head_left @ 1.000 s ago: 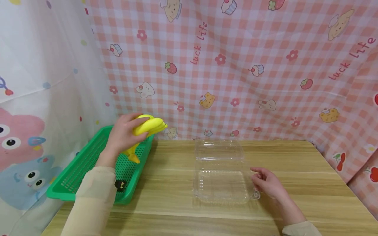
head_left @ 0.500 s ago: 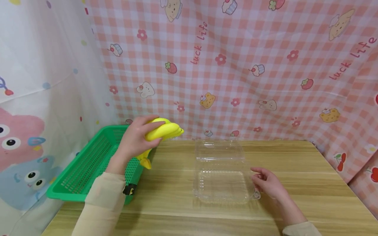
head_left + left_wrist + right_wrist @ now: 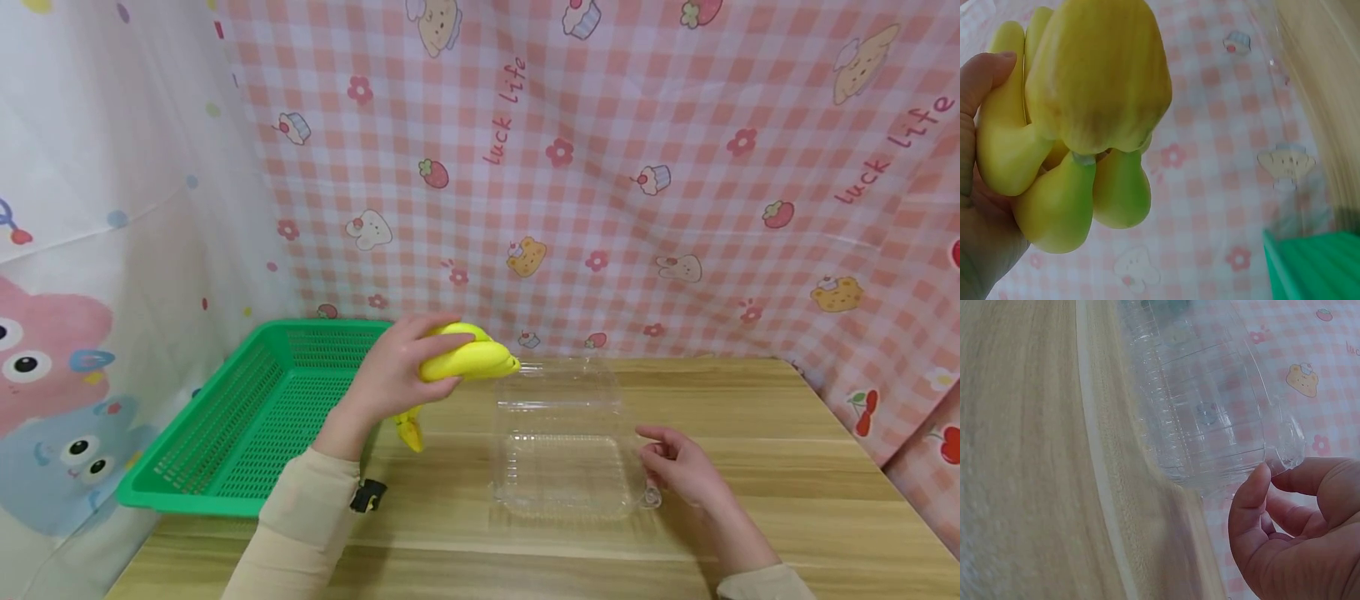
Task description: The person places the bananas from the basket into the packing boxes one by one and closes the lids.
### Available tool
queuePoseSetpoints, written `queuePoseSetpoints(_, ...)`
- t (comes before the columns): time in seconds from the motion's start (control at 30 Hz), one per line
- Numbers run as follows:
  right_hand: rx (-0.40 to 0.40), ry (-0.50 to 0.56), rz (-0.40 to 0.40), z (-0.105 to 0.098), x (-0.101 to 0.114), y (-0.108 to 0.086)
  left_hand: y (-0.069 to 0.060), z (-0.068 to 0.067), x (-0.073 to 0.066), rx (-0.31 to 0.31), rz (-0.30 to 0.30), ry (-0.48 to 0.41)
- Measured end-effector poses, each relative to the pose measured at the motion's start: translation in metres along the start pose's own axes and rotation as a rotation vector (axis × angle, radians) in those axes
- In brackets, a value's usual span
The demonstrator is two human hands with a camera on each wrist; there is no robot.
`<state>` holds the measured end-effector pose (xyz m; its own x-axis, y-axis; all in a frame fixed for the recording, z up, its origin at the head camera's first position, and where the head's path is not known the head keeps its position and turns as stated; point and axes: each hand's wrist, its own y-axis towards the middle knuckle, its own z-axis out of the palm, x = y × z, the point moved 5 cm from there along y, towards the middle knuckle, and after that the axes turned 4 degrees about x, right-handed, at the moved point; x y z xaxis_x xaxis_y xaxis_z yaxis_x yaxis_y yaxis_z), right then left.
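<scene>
A bunch of yellow toy bananas point(image 3: 476, 358) is held by my left hand point(image 3: 397, 367), in the air between the green basket and the clear container. Its thick yellow stem end and green-tinted parts point(image 3: 1060, 212) show up close in the left wrist view, with the thumb along one banana. The hinged clear plastic container point(image 3: 566, 508) lies with its lid folded back on the table. At its right edge, my right hand point(image 3: 686, 471) pinches the rim beside the tab point(image 3: 1288, 447) between thumb and index finger.
The green perforated basket point(image 3: 180, 502) stands at the left of the wooden table point(image 3: 780, 450). Beside the left cuff, a small black piece point(image 3: 367, 496) shows. A pink checked curtain point(image 3: 480, 208) hangs along the back edge, with a white one point(image 3: 150, 108) at the left.
My left hand has carried the bananas rightward and slightly down, from above the basket towards the container. The right hand and the container have stayed in place.
</scene>
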<state>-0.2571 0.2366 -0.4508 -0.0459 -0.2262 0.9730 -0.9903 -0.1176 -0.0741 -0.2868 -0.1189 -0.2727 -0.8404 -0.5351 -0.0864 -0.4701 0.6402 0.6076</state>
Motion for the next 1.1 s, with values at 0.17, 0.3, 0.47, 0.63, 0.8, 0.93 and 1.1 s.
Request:
queuePoseSetpoints(0.17,-0.003,0.006,-0.002,0.000,0.000,0.000,0.006,0.017,-0.010,0.028,0.024,-0.012)
queuePoseSetpoints(0.3,-0.007,0.004,-0.001,-0.001,-0.001,0.000,0.010,0.032,-0.019,0.049,0.055,-0.012)
queuePoseSetpoints(0.47,-0.006,0.013,-0.008,-0.001,-0.002,0.001,0.015,0.050,-0.033,0.070,0.103,0.022)
queuePoseSetpoints(0.63,-0.005,0.021,-0.013,0.000,-0.002,0.000,0.019,0.064,-0.046,0.110,0.136,0.043)
queuePoseSetpoints(0.8,-0.009,0.026,-0.014,0.000,-0.002,0.001,0.024,0.076,-0.056,0.143,0.157,0.055)
queuePoseSetpoints(0.93,-0.012,0.029,-0.017,0.000,-0.001,0.001,0.029,0.083,-0.064,0.137,0.198,0.075)
queuePoseSetpoints(1.1,-0.016,0.022,-0.020,0.000,-0.001,0.000,0.036,0.094,-0.076,0.142,0.242,0.095)
